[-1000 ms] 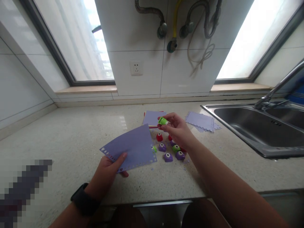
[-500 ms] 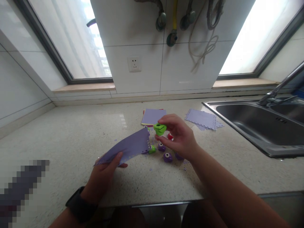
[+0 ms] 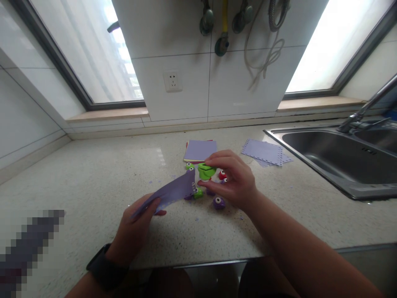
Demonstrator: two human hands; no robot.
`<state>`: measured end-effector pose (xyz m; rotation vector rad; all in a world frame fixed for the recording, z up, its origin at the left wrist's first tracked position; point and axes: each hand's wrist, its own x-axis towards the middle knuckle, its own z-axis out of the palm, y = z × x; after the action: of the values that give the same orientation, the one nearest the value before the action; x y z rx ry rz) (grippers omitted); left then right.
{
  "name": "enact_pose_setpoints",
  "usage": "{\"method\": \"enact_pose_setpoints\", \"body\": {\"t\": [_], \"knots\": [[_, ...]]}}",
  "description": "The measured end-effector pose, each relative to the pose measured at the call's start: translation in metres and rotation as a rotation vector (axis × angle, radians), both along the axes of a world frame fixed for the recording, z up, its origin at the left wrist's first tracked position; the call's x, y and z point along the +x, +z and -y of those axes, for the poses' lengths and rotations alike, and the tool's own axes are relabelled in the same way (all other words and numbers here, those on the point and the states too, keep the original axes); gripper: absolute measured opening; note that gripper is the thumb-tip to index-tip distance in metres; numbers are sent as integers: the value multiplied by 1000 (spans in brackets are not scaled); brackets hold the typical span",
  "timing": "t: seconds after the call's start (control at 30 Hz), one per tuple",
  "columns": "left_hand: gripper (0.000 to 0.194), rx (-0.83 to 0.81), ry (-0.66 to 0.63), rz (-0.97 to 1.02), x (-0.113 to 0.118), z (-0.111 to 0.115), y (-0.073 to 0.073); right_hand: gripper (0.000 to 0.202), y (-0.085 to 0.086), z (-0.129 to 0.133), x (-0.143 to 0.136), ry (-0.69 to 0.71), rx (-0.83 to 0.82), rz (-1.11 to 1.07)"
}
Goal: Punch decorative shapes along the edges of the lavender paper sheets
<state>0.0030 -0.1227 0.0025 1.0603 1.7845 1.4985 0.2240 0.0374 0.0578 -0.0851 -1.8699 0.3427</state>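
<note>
Left hand (image 3: 138, 220): we pinch the purple sheet (image 3: 176, 190) thumb-to-fingers | Right hand (image 3: 235, 179): we clasp the green punch (image 3: 206, 170), grip only its height apart, at the sheet's two o'clock | Risk: held only near eight o'clock, the sheet's free edge could buckle against the punch.

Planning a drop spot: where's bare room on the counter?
Widest: counter between left hand and left windowsill. Smaller: between right forearm and sink. Crowded: between left hand and right hand, where punches cluster near the paper stack.
</note>
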Motion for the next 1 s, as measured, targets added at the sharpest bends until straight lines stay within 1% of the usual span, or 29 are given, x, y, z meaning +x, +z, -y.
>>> {"method": "enact_pose_setpoints", "body": {"t": [0.13, 0.3, 0.47, 0.67, 0.73, 0.8, 0.87, 1.0], "knots": [[19, 7, -33, -26, 0, -1, -1, 44, 1, 1, 1, 5, 15, 21], [21, -11, -6, -47, -1, -1, -1, 46, 0, 0, 3, -19, 24, 56], [20, -3, -8, -31, -2, -1, -2, 49, -1, 0, 3, -21, 57, 75], [23, -16, -54, -39, 1, 1, 4, 51, -2, -2, 3, 11, 85, 87], [23, -34, -27, -56, 1, 2, 6, 50, -2, -3, 2, 35, 81, 90], [25, -66, 3, -86, 1, 3, 5, 49, -3, -4, 1, 61, 43, 105], [28, -96, -3, -102, 0, 3, 4, 48, -5, -5, 0, 96, -19, 118], [26, -94, -40, -12, -1, 3, 3, 49, -15, -8, -3, 187, -244, 139]]}}
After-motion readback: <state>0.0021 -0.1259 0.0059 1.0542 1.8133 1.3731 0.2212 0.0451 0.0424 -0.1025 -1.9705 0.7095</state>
